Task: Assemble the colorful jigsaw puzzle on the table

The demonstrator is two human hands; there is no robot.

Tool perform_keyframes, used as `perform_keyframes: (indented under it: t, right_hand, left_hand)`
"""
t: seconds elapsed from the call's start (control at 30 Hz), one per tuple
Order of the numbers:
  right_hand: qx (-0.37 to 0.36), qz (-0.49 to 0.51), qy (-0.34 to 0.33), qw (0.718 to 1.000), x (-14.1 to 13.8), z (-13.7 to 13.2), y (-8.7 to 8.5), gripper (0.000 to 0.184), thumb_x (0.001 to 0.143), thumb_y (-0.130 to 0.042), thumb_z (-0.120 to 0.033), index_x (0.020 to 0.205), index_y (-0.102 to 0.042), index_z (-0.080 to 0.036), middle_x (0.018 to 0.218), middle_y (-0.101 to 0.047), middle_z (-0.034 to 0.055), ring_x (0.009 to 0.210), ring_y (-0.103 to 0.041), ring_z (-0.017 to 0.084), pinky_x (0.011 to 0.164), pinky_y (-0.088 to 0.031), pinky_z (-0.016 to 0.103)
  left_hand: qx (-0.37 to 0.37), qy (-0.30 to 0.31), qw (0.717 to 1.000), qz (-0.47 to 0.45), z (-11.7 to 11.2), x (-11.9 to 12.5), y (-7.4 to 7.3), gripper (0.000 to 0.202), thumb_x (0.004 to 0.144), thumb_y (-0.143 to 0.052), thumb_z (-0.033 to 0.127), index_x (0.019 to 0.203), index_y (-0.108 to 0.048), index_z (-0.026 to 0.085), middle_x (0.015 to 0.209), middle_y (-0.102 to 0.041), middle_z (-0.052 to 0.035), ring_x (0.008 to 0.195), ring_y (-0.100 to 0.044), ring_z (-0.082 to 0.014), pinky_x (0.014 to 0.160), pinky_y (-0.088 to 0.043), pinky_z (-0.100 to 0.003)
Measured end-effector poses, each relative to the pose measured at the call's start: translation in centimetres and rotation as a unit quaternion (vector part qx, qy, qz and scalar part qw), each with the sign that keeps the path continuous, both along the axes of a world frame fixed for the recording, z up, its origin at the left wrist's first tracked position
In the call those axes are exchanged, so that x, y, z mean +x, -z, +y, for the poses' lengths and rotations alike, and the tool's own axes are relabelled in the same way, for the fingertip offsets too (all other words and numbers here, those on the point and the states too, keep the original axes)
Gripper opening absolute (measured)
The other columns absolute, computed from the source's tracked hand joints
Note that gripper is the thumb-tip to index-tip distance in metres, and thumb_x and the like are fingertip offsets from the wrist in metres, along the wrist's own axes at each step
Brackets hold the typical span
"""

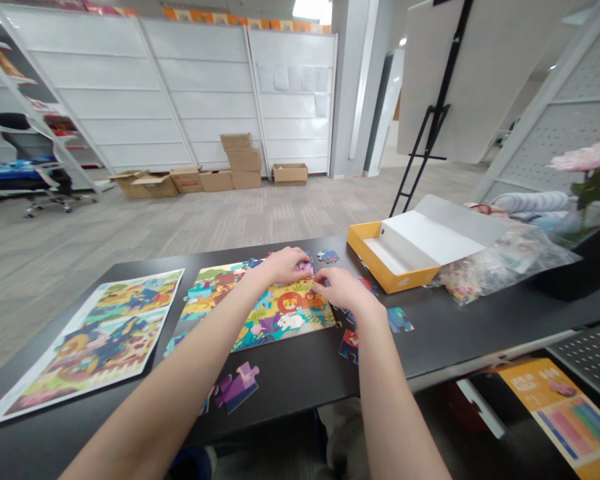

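A partly assembled jigsaw puzzle [260, 313] with a lion and a white rabbit lies on the black table. My left hand [279, 265] reaches over its far edge, fingers curled down on a purple puzzle piece [304, 267]. Close beside it, at the puzzle's right side, my right hand [344, 288] has thumb and fingers drawn together; whatever is between them is hidden. Loose pieces lie around: a blue one [328, 255] behind the hands, a red one [350, 341] and a teal one [399, 320] to the right, and purple ones [237, 387] in front.
A printed picture sheet [153, 320] lies at the left of the table [290, 380]. An open yellow box [397, 273] and a clear plastic bag [505, 263] stand at the right. Below them is an orange package [563, 407]. An easel [425, 143] rises behind.
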State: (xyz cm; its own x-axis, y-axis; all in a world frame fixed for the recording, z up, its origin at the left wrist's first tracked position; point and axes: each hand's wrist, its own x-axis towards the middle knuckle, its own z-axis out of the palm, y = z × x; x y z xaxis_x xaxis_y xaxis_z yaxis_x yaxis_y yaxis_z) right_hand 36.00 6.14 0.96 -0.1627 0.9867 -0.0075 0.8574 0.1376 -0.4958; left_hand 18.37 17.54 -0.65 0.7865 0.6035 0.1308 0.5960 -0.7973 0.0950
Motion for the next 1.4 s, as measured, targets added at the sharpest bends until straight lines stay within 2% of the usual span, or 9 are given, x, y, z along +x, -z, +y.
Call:
perform_keyframes:
  t: [0.23, 0.43, 0.7, 0.97, 1.1, 1.2, 1.4]
  right_hand:
    - [-0.004, 0.003, -0.005, 1.0, -0.02, -0.25, -0.19, 0.018, 0.091, -0.062, -0.025, 0.099, -0.076, -0.019, 0.106, -0.078, 0.0077, 0.101, -0.069, 0.023, 0.079, -0.045, 0.028]
    - [-0.012, 0.0, -0.001, 1.0, -0.25, -0.34, -0.54, 0.018, 0.091, -0.062, -0.026, 0.1, -0.076, -0.018, 0.106, -0.078, 0.0079, 0.1, -0.069, 0.023, 0.08, -0.046, 0.028]
    - [-0.009, -0.003, -0.005, 1.0, -0.14, -0.17, -0.28, 0.016, 0.091, -0.063, -0.027, 0.098, -0.075, -0.019, 0.104, -0.077, 0.0078, 0.098, -0.069, 0.022, 0.08, -0.046, 0.027]
    - [-0.012, -0.01, -0.005, 1.0, -0.26, -0.31, -0.5, 0.017, 0.091, -0.062, -0.027, 0.097, -0.075, -0.019, 0.104, -0.077, 0.0077, 0.098, -0.069, 0.022, 0.079, -0.046, 0.027]
    - [-0.012, -0.01, -0.005, 1.0, -0.19, -0.32, -0.5, 0.018, 0.091, -0.062, -0.028, 0.1, -0.075, -0.019, 0.106, -0.077, 0.0083, 0.1, -0.068, 0.023, 0.079, -0.045, 0.027]
    - [-0.014, -0.01, -0.007, 1.0, -0.15, -0.33, -0.5, 0.019, 0.091, -0.062, -0.027, 0.101, -0.076, -0.019, 0.107, -0.077, 0.008, 0.1, -0.069, 0.023, 0.08, -0.045, 0.026]
    - [-0.012, -0.01, -0.01, 1.0, -0.22, -0.37, -0.6, 0.018, 0.091, -0.061, -0.026, 0.099, -0.076, -0.019, 0.104, -0.078, 0.0077, 0.099, -0.069, 0.023, 0.079, -0.045, 0.027]
  left_hand:
    - [-0.008, -0.021, 1.0, -0.006, 0.31, 0.19, 0.31, 0.038, 0.088, -0.061, 0.045, 0.114, -0.072, 0.02, 0.12, -0.072, -0.0105, 0.109, -0.068, -0.0272, 0.093, -0.052, -0.035]
    - [-0.027, -0.058, 0.998, -0.019, 0.47, 0.16, 0.59, 0.045, 0.085, -0.064, 0.049, 0.117, -0.07, 0.018, 0.122, -0.072, -0.0117, 0.111, -0.067, -0.0277, 0.095, -0.051, -0.034]
    - [-0.019, -0.051, 0.998, -0.027, 0.07, 0.1, 0.47, 0.04, 0.087, -0.061, 0.052, 0.109, -0.075, 0.021, 0.119, -0.073, -0.01, 0.108, -0.068, -0.0269, 0.092, -0.052, -0.034]
    - [-0.017, -0.031, 0.999, -0.007, 0.12, 0.01, 0.47, 0.043, 0.09, -0.056, 0.05, 0.116, -0.073, 0.021, 0.127, -0.069, -0.0107, 0.114, -0.067, -0.0277, 0.094, -0.052, -0.034]
    - [-0.02, -0.067, 0.997, -0.021, 0.07, 0.1, 0.57, 0.049, 0.087, -0.061, 0.051, 0.122, -0.068, 0.018, 0.126, -0.07, -0.0121, 0.114, -0.067, -0.0288, 0.094, -0.052, -0.035]
    - [-0.029, -0.085, 0.995, -0.031, 0.01, 0.13, 0.68, 0.046, 0.086, -0.061, 0.052, 0.116, -0.069, 0.019, 0.12, -0.072, -0.0107, 0.109, -0.068, -0.0276, 0.091, -0.053, -0.035]
    - [-0.038, -0.063, 0.996, -0.055, 0.01, 0.15, 0.63, 0.036, 0.086, -0.064, 0.047, 0.108, -0.074, 0.02, 0.116, -0.074, -0.0082, 0.107, -0.069, -0.0255, 0.094, -0.052, -0.033]
